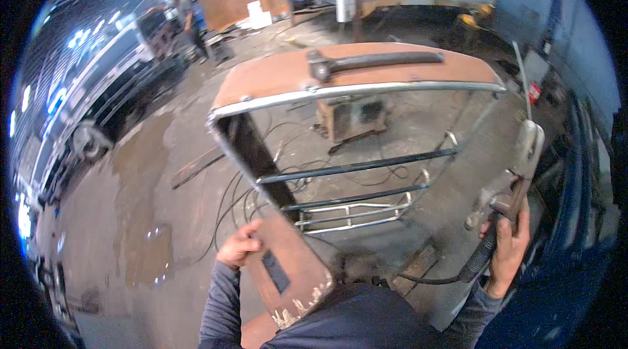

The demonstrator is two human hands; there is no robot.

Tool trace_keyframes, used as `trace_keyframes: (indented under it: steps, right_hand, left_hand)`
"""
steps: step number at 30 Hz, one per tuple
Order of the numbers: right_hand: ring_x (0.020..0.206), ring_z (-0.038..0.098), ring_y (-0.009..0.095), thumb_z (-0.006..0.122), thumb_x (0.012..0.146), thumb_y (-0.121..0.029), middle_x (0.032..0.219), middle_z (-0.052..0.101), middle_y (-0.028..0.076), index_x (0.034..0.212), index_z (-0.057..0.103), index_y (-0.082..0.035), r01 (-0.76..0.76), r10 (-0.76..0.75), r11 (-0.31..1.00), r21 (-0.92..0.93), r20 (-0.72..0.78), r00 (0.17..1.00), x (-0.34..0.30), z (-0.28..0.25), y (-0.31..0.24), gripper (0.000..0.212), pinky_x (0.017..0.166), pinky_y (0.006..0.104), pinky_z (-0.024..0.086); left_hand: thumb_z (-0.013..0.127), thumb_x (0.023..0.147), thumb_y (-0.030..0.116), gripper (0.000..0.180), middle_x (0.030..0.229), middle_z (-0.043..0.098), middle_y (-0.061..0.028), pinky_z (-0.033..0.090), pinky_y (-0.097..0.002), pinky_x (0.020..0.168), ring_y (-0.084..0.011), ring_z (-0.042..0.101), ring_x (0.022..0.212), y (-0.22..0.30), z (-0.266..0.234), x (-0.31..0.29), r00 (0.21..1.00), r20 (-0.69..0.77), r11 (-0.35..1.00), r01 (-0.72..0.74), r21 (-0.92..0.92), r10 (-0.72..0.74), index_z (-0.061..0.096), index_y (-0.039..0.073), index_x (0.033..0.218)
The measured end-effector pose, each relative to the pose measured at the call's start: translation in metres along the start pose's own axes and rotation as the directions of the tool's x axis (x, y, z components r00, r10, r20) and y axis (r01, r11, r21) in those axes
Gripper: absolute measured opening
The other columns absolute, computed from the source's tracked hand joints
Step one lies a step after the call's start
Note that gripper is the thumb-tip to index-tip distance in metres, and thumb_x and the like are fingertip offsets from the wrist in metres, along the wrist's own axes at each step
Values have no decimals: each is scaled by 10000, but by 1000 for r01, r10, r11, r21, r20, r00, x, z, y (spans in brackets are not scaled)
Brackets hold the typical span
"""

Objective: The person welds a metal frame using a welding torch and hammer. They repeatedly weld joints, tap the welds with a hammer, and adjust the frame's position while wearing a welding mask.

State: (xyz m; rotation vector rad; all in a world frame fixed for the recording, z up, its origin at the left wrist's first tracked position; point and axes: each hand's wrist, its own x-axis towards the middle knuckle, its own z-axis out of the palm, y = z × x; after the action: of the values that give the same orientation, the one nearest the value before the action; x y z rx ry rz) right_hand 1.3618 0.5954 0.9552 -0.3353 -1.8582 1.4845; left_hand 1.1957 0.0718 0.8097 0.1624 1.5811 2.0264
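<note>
Here's the welding mask (297,269), low before the person's body, left hand (239,246) pinching its edge, fingers closed; right hand (511,244) curls round a welding holder (502,204). Beyond, a hammer (386,60) lies atop the metal frame (356,165).

Long grey sleeves (221,306) and dark navy clothing (366,319) leave the fingers (247,245) bare.

Brown shield (296,262), 1 dark window (276,272), tilted, left of slanted electrode holder (502,204), ribbed handle (479,259).

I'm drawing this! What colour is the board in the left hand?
The board is reddish-brown with a dark rectangle, seen best in the head view.
</note>
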Motion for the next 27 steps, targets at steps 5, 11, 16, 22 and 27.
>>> trace_keyframes:
  steps: [5, 11, 16, 22, 27]
  right_hand:
    - [739, 633, 156, 709, 963, -329, 1181, 662, 137, 1580, 326, 13, -8, 7, 997, -78, -11, 1000, -4, 3, -35, 803, 648, 283, 536]
    - [683, 631, 153, 772, 922, -343, 1112, 677, 149, 1554, 347, 79, -78, 68, 982, -172, -65, 996, -15, 18, -75, 870, 602, 281, 525]
    - [711, 626, 136, 731, 937, -217, 1201, 652, 151, 1557, 346, 76, -221, 200, 962, -162, -137, 970, -20, 50, -85, 786, 630, 275, 544]
    - [793, 619, 125, 678, 952, -128, 1249, 631, 143, 1558, 345, 75, -306, 274, 943, -132, -217, 937, -28, 65, -98, 721, 650, 287, 562]
    - [827, 617, 134, 672, 966, -148, 1240, 632, 140, 1554, 349, 78, -336, 309, 929, -153, -173, 935, -28, 61, -120, 708, 651, 299, 566]
  left_hand:
    - [748, 929, 235, 720, 1440, 572, -97, 503, -389, 1050, -235, 598, 1238, 83, 36, 53, 674, -391, 716, -696, -52, 627, 409, 43, 1535]
    - [605, 1024, 242, 630, 1454, 550, -136, 465, -429, 1095, -271, 576, 1281, 206, 108, 135, 420, -253, 405, -908, -109, 872, 356, 29, 1562]
    - [626, 1012, 229, 532, 1313, 611, -150, 536, -386, 975, -253, 636, 1159, 257, 138, 183, 333, -196, 341, -940, 6, 922, 444, 2, 1458]
    - [709, 951, 141, 588, 1296, 598, -199, 575, -399, 898, -303, 647, 1100, 263, 177, 212, 184, -135, 212, -949, 235, 974, 444, 27, 1464]
    - [699, 943, 114, 665, 1281, 609, -212, 579, -415, 887, -303, 653, 1072, 262, 227, 196, 238, -172, 255, -964, 82, 956, 365, 77, 1516]
